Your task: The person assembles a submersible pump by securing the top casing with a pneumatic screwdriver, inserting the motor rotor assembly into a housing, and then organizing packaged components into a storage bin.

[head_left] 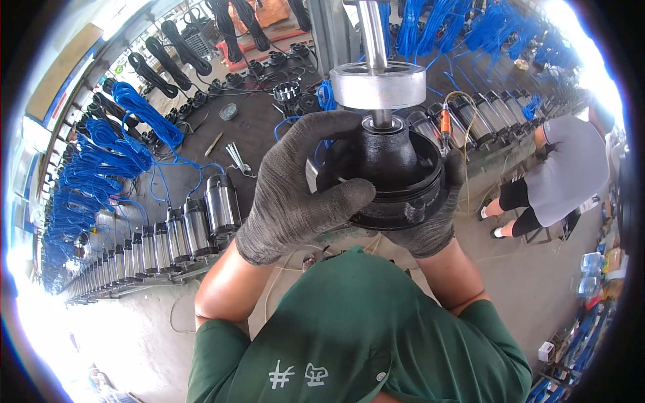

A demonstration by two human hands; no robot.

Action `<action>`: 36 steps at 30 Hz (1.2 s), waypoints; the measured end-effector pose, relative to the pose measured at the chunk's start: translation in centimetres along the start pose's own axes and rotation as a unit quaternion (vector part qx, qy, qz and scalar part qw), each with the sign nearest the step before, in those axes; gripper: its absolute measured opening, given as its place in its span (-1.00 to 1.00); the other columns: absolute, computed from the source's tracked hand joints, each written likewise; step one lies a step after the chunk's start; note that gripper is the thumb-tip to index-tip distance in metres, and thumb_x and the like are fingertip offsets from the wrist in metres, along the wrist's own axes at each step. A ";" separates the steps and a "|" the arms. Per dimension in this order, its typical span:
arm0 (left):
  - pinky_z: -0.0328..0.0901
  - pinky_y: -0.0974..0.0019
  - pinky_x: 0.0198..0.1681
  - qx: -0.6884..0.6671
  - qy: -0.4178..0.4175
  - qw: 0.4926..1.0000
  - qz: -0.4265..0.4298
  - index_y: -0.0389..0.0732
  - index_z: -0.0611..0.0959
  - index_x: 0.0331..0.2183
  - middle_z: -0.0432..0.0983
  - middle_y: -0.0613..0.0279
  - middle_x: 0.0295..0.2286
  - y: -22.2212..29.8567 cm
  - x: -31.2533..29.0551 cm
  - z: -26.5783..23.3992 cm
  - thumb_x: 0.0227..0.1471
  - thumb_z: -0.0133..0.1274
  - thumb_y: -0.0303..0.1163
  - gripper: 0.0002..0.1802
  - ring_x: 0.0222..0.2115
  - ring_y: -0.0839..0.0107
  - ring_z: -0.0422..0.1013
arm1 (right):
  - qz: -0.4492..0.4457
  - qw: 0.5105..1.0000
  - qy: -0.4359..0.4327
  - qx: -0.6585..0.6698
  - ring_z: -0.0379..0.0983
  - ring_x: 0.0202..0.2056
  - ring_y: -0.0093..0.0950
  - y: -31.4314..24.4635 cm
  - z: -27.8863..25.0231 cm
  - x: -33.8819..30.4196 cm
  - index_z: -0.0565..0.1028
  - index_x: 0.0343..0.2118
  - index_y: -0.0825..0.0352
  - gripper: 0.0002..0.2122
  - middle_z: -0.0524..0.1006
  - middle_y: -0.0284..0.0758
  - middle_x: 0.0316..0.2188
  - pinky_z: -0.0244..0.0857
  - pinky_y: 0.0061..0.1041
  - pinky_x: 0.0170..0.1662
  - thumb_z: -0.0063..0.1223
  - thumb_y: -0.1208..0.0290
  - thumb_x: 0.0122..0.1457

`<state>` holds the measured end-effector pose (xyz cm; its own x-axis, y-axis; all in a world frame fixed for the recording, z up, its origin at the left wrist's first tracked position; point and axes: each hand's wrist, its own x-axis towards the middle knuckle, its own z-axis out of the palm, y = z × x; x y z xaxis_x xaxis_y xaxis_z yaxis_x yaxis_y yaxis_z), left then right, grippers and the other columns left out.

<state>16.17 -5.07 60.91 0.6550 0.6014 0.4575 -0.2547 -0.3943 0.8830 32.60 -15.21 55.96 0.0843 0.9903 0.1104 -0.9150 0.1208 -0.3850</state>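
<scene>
Both gloved hands hold a black round pump-motor housing (390,161) in front of me. My left hand (289,191) wraps its left side, thumb across the front. My right hand (430,225) grips the right and lower side, its fingers partly hidden behind the part. A steel shaft (371,37) stands upright from the housing's raised centre. Around that shaft sits a thick silver ring-shaped disc (379,91), just above the housing. The underside of the housing is hidden.
On the dark workbench (201,134) stand steel motor cylinders (222,201) in a long row at left, more at right. Blue cable coils (148,114) and black cable coils (181,50) lie behind. An orange-handled power screwdriver (445,124) hangs near the right hand. A co-worker (564,161) sits at right.
</scene>
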 end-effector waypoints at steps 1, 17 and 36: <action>0.31 0.17 0.15 0.013 0.002 1.000 -0.001 -0.30 0.55 0.08 0.58 0.08 -0.09 0.1 0.1 -0.2 -0.21 0.45 -0.30 -0.22 0.00 0.26 0.48 | 0.002 1.000 0.002 -0.008 0.20 0.28 0.12 -0.1 0.0 0.0 0.04 0.40 0.29 0.01 0.17 0.13 0.31 0.19 0.21 0.30 -0.26 -0.51 0.10; 0.38 0.24 0.04 0.167 -0.089 0.981 0.038 -0.25 0.70 -0.04 0.64 0.12 -0.15 -0.7 1.4 -3.9 -0.39 0.52 -0.32 -0.26 -0.09 0.30 0.55 | -0.009 1.000 -0.025 -0.014 0.27 0.27 -0.03 -0.1 -0.2 -0.2 0.22 0.34 0.27 -0.12 0.27 -0.04 0.31 0.15 0.08 0.35 0.00 -0.33 0.12; 0.25 0.20 0.16 0.008 -0.075 0.997 0.008 -0.34 0.55 0.09 0.55 0.09 -0.04 -1.6 0.7 -2.9 -0.12 0.25 -0.42 -0.34 0.03 0.30 0.43 | -0.036 0.999 -0.028 -0.026 0.35 0.22 -0.05 0.3 -1.1 -0.6 0.26 0.29 0.34 -0.18 0.35 -0.04 0.24 0.26 0.06 0.29 0.20 -0.17 0.11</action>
<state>14.99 -1.97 60.15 0.7502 0.4848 0.4497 -0.2558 -0.4144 0.8734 32.69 -15.70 54.73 0.1259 0.9735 0.1908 -0.8850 0.1971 -0.4217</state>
